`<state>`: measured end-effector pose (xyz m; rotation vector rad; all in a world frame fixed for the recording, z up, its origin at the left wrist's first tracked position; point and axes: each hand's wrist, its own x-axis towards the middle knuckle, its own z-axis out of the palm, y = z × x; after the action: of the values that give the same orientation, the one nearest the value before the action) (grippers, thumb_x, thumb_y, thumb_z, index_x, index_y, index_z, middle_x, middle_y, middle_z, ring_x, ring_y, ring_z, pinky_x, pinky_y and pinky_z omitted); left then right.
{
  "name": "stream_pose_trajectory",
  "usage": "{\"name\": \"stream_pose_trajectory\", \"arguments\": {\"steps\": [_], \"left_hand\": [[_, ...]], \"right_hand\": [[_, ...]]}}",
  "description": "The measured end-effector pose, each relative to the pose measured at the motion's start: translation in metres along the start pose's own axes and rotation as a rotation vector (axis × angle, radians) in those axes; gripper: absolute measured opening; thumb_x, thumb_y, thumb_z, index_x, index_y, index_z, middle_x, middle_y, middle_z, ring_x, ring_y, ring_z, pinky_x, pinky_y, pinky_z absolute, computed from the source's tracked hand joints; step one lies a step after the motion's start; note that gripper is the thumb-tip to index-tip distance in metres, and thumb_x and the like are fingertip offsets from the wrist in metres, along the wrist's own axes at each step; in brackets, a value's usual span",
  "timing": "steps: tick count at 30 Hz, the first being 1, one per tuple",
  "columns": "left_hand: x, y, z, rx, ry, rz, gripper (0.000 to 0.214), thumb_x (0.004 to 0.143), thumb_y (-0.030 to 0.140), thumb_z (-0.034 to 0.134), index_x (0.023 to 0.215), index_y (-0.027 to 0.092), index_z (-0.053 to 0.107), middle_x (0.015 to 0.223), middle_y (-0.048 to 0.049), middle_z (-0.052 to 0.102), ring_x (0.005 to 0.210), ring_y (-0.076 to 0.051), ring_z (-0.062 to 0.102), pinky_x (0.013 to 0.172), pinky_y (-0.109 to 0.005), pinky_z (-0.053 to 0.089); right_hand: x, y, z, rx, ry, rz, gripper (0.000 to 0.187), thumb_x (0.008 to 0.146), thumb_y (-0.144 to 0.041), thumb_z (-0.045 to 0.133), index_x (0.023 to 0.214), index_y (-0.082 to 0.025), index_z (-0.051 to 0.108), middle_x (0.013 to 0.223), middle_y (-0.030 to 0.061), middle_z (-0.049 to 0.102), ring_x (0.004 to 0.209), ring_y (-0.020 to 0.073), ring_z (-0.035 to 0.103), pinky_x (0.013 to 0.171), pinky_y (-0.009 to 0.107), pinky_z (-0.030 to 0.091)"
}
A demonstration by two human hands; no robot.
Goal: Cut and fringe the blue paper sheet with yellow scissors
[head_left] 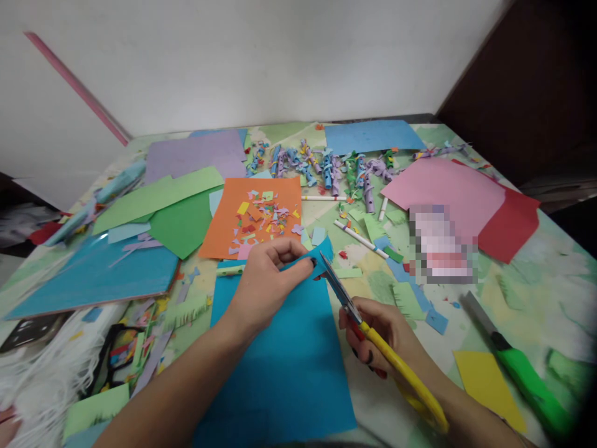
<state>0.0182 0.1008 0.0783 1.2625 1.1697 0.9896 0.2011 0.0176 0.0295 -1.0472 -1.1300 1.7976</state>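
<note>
My left hand (275, 277) pinches a small piece of blue paper (324, 252) between thumb and fingers, above a larger blue sheet (284, 367) on the table. My right hand (382, 333) grips a pair of scissors (405, 373) with yellow and red handles. The blades point up and to the left, with their tips at the blue piece. Whether the blades are cutting into the paper, I cannot tell. Just beyond my left hand is an orange sheet (217, 221) scattered with tiny coloured paper scraps.
Decorated paper rolls (328, 171) stand in a row at the back. A green-handled knife (517, 367) lies at right, near a yellow paper (489, 389) and a pink sheet (452, 186). White string (51, 386) and black-framed glasses (114, 354) lie at left, below a blue stack (97, 267).
</note>
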Motion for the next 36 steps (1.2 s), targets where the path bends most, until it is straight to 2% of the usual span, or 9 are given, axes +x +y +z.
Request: {"name": "stream_pose_trajectory", "arguments": {"steps": [16,24,29,36], "left_hand": [[-0.0008,0.0015,0.0017,-0.022,0.012,-0.034,0.007,0.063,0.02,0.066,0.06,0.016,0.062,0.057,0.0022,0.058,0.054,-0.009,0.049,0.051,-0.021,0.036],[-0.002,0.0027,0.0014,-0.02,0.028,-0.048,0.008,0.062,0.021,0.067,0.059,0.016,0.061,0.056,0.0022,0.056,0.054,-0.01,0.048,0.05,-0.022,0.034],[-0.0014,0.0016,0.0009,-0.022,0.021,-0.053,0.008,0.063,0.021,0.066,0.06,0.016,0.061,0.056,0.0022,0.057,0.053,-0.009,0.048,0.05,-0.021,0.034],[-0.0012,0.0019,0.0013,-0.025,0.015,-0.047,0.008,0.063,0.02,0.066,0.06,0.016,0.061,0.057,0.0024,0.056,0.054,-0.009,0.048,0.051,-0.021,0.034]], "right_hand": [[0.0015,0.0005,0.0013,0.038,-0.004,-0.019,0.039,0.069,-0.043,0.082,0.079,-0.016,0.054,0.056,-0.0075,0.047,0.038,0.0014,0.025,0.029,0.012,0.023],[0.0007,-0.0019,0.001,0.015,0.035,0.006,0.04,0.065,-0.044,0.084,0.076,-0.017,0.055,0.054,-0.007,0.047,0.037,0.002,0.026,0.027,0.013,0.021],[0.0014,-0.0027,0.0015,0.004,0.052,0.008,0.038,0.063,-0.038,0.085,0.074,-0.017,0.055,0.053,-0.0062,0.05,0.037,0.002,0.028,0.029,0.014,0.02],[0.0011,-0.004,0.003,-0.03,0.083,0.011,0.038,0.061,-0.035,0.086,0.071,-0.017,0.055,0.051,-0.0057,0.05,0.044,0.0051,0.035,0.037,0.016,0.025]]}}
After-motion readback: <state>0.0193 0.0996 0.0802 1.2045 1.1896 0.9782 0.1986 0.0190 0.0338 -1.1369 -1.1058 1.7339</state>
